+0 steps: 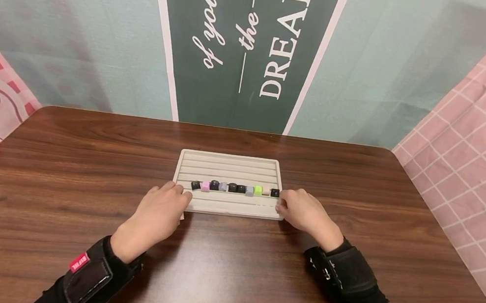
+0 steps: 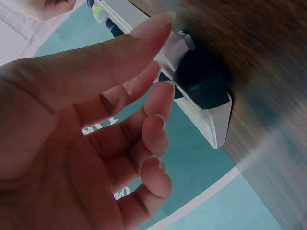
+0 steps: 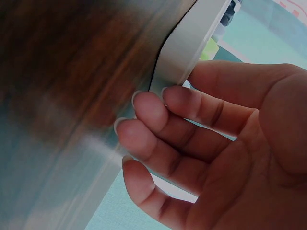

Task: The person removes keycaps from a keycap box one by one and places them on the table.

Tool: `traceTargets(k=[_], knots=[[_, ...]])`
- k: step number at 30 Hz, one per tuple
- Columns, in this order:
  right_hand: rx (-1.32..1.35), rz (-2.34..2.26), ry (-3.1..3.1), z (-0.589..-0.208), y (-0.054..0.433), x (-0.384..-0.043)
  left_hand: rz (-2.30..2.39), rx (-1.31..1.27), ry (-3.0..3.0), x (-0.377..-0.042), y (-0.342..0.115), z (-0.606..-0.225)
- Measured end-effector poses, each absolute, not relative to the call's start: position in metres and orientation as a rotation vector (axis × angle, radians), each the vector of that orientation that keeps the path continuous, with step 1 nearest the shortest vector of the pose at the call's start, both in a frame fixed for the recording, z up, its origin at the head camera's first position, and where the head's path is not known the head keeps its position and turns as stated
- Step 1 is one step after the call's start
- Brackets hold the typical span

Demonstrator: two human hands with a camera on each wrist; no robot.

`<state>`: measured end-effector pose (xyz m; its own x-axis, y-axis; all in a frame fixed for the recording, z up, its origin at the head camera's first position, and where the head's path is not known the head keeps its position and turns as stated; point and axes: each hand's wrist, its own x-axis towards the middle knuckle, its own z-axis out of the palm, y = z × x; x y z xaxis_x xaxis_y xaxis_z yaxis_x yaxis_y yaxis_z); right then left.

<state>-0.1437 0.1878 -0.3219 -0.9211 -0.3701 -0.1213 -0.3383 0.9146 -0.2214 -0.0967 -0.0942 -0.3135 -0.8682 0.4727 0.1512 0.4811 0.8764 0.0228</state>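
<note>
A cream ridged tray [image 1: 223, 208] bears a row of keycaps, among them a pink keycap [image 1: 205, 186], a lime green keycap [image 1: 258, 190] and several black and grey ones. At its front left corner is my left hand [image 1: 158, 214], fingers loosely curled, thumb apart from the index finger. In the left wrist view a blurred dark shape [image 2: 201, 79] overlaps the tray beyond the fingertips. My right hand [image 1: 305, 212] pinches the tray's right end between thumb and index finger. The other right fingers [image 3: 139, 139] curl beside that end.
The tray lies on a brown wood-grain table [image 1: 230, 268]. Behind the table hangs a green and teal cloth [image 1: 239, 106] with white lettering. Pink patterned cloths hang at the left and right sides. A small white piece [image 1: 181, 217] shows beside my left hand.
</note>
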Motion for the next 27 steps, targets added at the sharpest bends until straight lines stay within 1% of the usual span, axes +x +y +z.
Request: traceTargets(k=[17,27], knots=[[-0.533,-0.294,2.907,-0.3212,0.1876,-0.1439,-0.076,-0.704,-2.916,-0.0982,-0.0946,-0.3142],[-0.525,-0.288,2.902,-0.3201,0.1875,-0.1436,-0.11,-0.799,-2.931,-0.0972,-0.0921,-0.3143]])
